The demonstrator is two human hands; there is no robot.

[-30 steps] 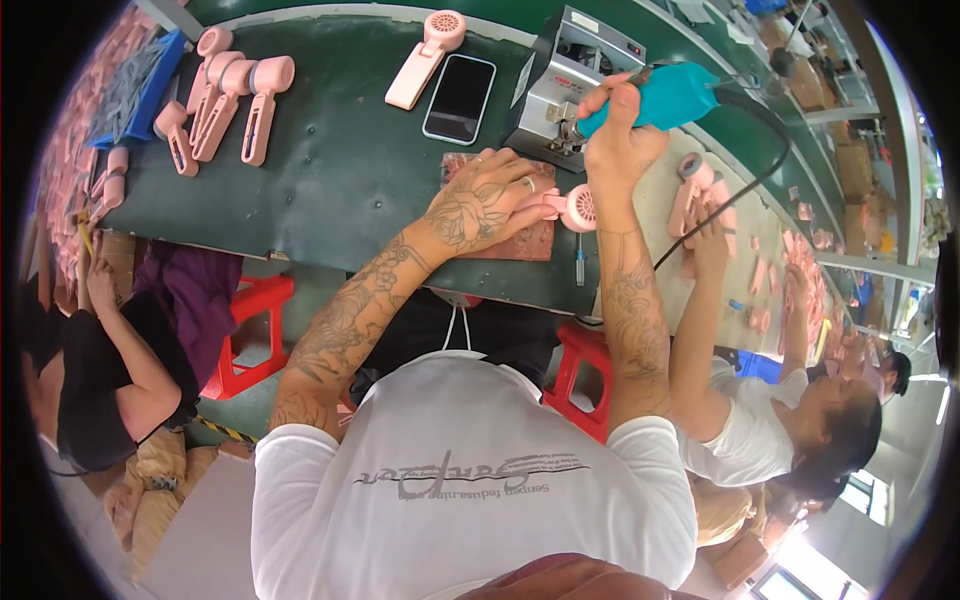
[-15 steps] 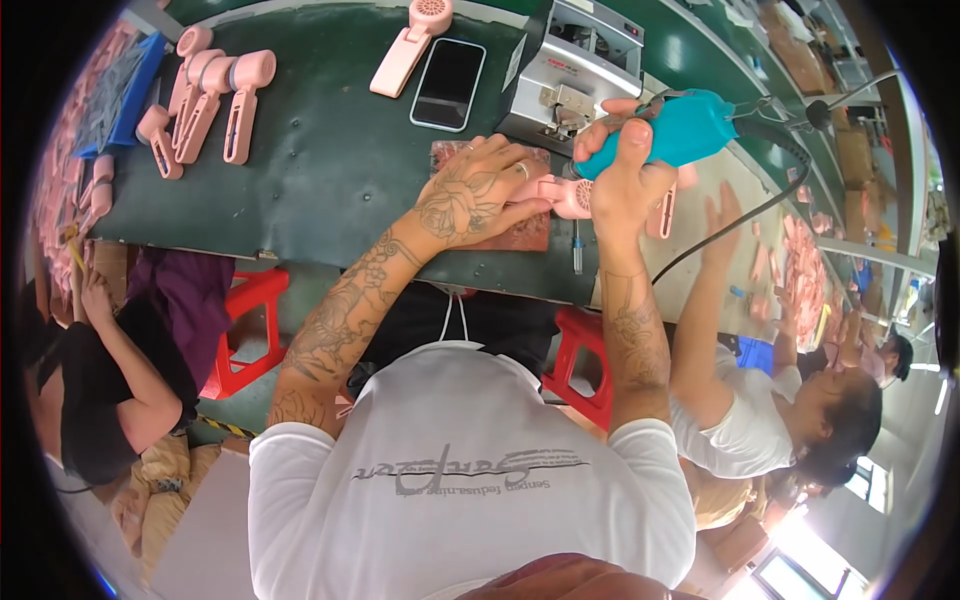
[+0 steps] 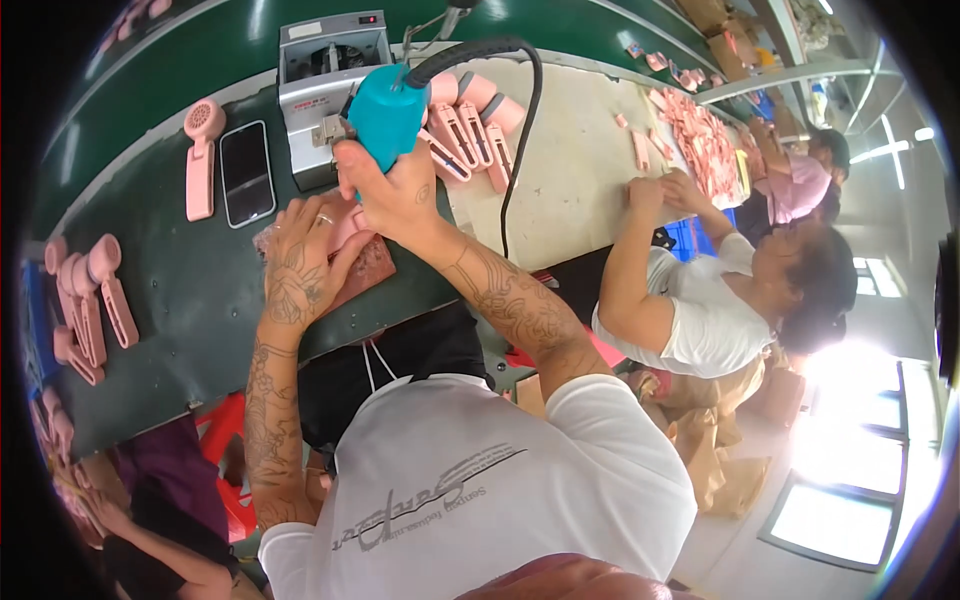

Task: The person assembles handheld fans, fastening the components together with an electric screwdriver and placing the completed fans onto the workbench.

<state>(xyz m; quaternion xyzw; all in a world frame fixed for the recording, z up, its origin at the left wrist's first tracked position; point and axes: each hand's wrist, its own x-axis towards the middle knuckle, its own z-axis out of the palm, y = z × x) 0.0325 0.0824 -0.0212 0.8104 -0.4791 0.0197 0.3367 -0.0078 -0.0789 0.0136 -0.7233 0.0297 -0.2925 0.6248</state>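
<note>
In the head view, my right hand is wrapped around a teal electric screwdriver, held roughly upright with its cable at the top. Its tip is hidden behind my hand. My left hand presses a pink handheld fan onto a reddish-brown pad, thumb on one side and fingers on the other. Most of that fan is covered by my hands. Just beyond them stands a grey screw feeder.
A phone and one pink fan lie left of the feeder. Several fans cluster at far left, others right of the screwdriver. The black cable loops over the pale board. A co-worker sits at right.
The view has turned right, so the bench appears shifted left. The screwdriver has gone from slanting rightward to nearly upright, over the left hand's fan. The co-worker's hands have come together.
</note>
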